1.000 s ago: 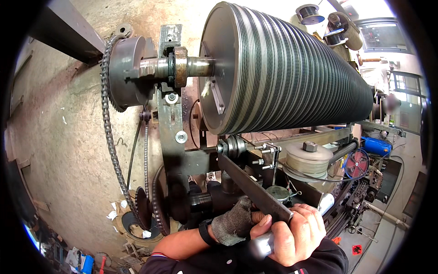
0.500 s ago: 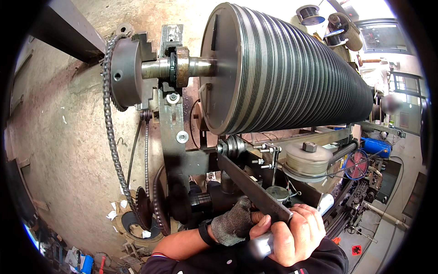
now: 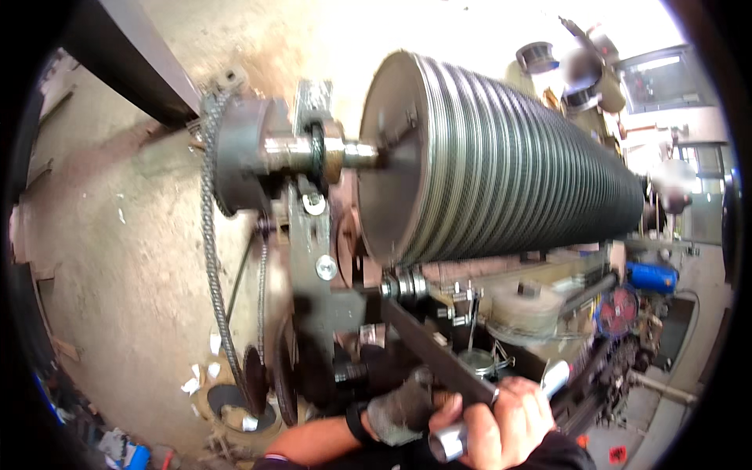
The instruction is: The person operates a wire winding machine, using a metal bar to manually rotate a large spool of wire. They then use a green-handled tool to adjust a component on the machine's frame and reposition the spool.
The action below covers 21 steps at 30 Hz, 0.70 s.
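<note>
My right hand [image 3: 509, 427] is bare and wrapped round a silver metal tube [image 3: 448, 443], whose other end [image 3: 556, 377] shows beyond the knuckles. Its thumb and fingers lie by the near end of a flat dark steel bar [image 3: 442, 354] that slopes away to a small roller [image 3: 404, 284]. Just left of it is my left hand [image 3: 398, 411], in a grey knitted glove with a black band at the wrist. The bar and the machine hide its fingers. Beyond both hands lies a large drum [image 3: 509, 160] wound with dark and light strands.
On the left a chain [image 3: 210, 243] runs from the drum's shaft end [image 3: 251, 157] down to sprockets [image 3: 254, 380]. A pale spool [image 3: 521, 309] sits right of the bar, with a red fan [image 3: 617, 311] and a blue cylinder [image 3: 652, 276] beyond. A steel post [image 3: 133, 63] stands far left.
The whole scene has shifted down and slightly right and is blurred, as my head moves. Marks on the drum's end plate sit differently. My right hand keeps its hold on the tube.
</note>
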### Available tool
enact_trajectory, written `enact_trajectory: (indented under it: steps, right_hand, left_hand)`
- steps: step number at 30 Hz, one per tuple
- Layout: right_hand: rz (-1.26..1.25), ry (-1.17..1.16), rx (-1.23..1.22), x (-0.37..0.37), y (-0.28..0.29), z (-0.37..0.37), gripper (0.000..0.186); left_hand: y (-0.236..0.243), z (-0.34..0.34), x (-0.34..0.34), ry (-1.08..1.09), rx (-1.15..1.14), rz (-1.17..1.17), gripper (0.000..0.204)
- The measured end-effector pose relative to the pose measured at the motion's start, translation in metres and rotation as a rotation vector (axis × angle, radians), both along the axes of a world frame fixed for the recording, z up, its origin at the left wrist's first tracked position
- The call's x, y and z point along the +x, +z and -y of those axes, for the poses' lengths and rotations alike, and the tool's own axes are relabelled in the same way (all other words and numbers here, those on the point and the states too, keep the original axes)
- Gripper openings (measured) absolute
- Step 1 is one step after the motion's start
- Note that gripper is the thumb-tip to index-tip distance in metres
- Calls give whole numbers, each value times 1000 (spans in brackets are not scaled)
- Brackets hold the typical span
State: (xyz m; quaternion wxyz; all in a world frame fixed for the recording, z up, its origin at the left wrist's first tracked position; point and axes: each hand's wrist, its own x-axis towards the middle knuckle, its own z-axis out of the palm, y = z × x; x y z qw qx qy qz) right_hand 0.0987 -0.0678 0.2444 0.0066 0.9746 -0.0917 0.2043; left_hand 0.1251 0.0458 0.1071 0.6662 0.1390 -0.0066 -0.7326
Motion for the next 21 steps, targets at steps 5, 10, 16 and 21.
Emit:
enact_trajectory:
  steps: [5, 10, 16, 21]
  right_hand:
    - [-37, -10, 16, 3, 9, -1, 18]
    - [5, -67, -20, -3, -13, -8, 23]
    - [-10, -88, -11, -3, -10, -11, 22]
    - [-15, -88, 6, -2, -8, -13, 20]
  left_hand:
    - [12, 6, 9, 68, -50, 34, 31]
    - [13, 2, 13, 79, -25, 112, 29]
    - [20, 4, 20, 109, -49, 169, 26]
    - [15, 3, 20, 74, -79, 232, 26]
